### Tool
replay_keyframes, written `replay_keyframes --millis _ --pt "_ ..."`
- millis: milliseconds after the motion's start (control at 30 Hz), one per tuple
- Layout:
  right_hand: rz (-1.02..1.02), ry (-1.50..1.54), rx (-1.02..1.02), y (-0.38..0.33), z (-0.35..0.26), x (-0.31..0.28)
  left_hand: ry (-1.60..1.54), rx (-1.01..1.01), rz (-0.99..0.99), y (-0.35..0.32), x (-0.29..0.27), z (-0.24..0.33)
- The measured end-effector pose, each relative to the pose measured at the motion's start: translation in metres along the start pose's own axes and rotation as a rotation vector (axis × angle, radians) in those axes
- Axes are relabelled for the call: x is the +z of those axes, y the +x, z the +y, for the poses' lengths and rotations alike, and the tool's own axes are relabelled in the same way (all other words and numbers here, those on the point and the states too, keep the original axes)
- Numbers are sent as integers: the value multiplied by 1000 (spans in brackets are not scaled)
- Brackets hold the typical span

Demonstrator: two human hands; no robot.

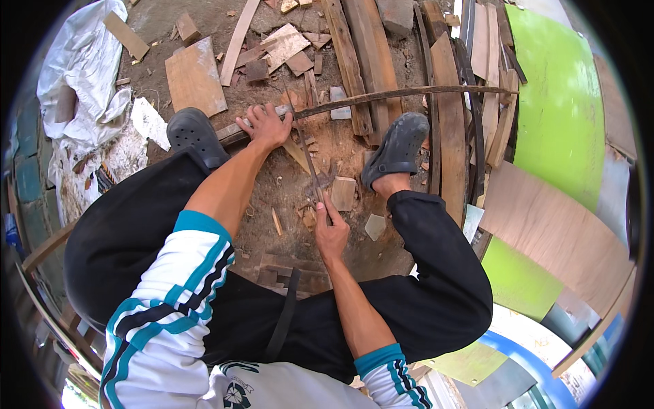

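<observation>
A long, thin wooden strip [381, 97] lies crosswise in front of me, between my shoes and over other boards. My left hand [268, 127] presses down on its left part, with the fingers draped over the wood. In my right hand [332, 230] is what looks like a handsaw [308, 158], seen almost edge-on as a thin dark line. Its blade slants up and away from my fist and crosses the strip just right of my left hand. The saw's handle is mostly hidden by my fingers.
Dark clogs [398, 151] on my feet stand near the strip. Old planks [375, 48] lie at the far side, with stacked boards and green panels [555, 102] at right. Offcuts [195, 76] and sawdust litter the ground. White sacking [80, 61] lies at far left.
</observation>
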State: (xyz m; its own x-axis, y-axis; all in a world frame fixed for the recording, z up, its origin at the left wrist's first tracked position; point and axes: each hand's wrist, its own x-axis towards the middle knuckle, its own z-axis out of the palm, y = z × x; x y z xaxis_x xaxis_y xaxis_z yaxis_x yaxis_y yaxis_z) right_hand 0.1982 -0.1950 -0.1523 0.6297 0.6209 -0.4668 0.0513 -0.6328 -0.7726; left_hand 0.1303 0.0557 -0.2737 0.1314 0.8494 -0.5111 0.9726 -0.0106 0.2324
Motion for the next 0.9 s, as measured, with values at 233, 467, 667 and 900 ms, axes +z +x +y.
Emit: replay_keyframes --millis 233,467,667,900 --pt "-24 16 -7 2 12 5 1 -4 3 2 2 -2" --pt "-7 -18 -38 -2 22 4 27 -17 -2 3 1 0" --pt "-85 24 97 10 13 7 13 -2 21 2 3 -2" --pt "-74 77 89 3 31 4 -8 31 48 2 5 -4"
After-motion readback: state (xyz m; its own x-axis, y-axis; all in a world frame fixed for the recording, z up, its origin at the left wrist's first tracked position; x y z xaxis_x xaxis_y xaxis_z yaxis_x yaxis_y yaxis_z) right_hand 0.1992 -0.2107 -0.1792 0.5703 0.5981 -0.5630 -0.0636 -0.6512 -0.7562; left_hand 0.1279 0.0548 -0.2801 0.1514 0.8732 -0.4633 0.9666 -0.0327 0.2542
